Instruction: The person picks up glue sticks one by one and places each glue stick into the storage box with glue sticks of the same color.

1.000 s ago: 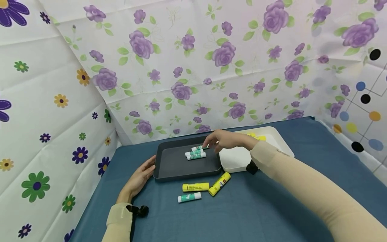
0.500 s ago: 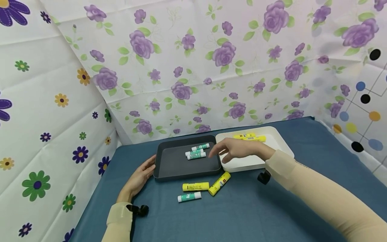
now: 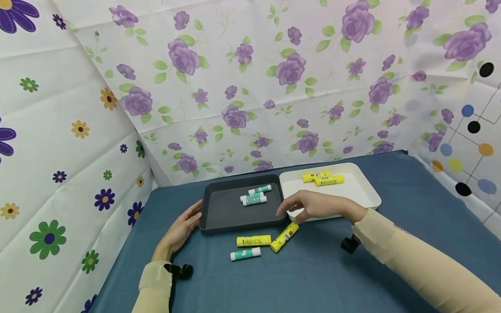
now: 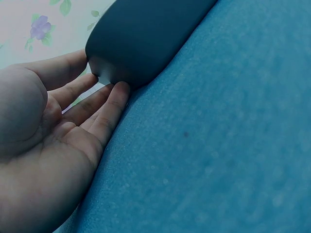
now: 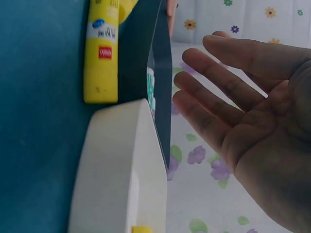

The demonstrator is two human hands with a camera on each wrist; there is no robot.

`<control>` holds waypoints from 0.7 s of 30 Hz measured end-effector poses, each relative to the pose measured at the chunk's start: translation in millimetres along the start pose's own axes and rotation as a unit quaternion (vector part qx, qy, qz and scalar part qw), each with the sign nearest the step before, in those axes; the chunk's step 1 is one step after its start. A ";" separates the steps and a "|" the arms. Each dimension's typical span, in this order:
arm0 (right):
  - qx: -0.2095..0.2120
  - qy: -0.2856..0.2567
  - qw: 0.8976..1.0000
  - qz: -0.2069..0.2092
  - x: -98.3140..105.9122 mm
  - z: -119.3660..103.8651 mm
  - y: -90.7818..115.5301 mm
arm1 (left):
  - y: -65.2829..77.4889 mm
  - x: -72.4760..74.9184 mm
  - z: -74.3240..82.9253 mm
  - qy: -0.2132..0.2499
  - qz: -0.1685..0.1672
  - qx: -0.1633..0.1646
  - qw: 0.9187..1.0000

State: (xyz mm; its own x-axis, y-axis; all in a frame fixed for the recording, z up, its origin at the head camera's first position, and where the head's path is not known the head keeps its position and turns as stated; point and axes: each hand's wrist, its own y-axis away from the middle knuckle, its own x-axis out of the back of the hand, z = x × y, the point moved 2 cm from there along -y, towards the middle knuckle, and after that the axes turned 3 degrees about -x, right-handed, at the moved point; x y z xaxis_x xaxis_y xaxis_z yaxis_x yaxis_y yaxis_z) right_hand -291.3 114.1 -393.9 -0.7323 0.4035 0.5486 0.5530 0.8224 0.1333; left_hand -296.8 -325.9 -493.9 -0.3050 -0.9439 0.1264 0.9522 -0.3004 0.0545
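My left hand (image 3: 182,228) touches the left side of a dark grey tray (image 3: 223,215), its fingertips against the outer wall in the left wrist view. Three green-and-white glue sticks (image 3: 254,201) lie inside that tray. My right hand (image 3: 315,204), holding nothing, hovers over the front left corner of a white tray (image 3: 364,191), fingers loosely bent in the right wrist view. Just below it on the cloth lies a slanted yellow glue stick (image 3: 284,237). Beside that are a level yellow glue stick (image 3: 253,241) and a green-and-white glue stick (image 3: 245,254).
Two yellow glue sticks (image 3: 328,180) lie towards the back of the white tray, which stands against the grey one. Blue cloth (image 3: 297,282) covers the table. Flowered sheets (image 3: 235,87) hang behind and to the left.
My right hand has drawn back from above the grey tray, moving right and nearer, with nothing in it. The third green-and-white glue stick now shows fully. My left hand has stayed put.
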 end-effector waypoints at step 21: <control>0.006 0.021 1.000 0.013 -35.2 20.6 5.1 | 0.5 0.0 1.5 0.005 -0.002 0.000 1.000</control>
State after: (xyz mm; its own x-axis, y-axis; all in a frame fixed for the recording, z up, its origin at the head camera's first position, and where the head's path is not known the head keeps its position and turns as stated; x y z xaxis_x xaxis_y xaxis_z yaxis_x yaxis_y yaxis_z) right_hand -270.8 112.4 -429.6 -0.6997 0.4077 0.5867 0.5670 0.8165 0.1088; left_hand -296.3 -325.8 -492.3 -0.3081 -0.9441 0.1170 0.9512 -0.3036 0.0547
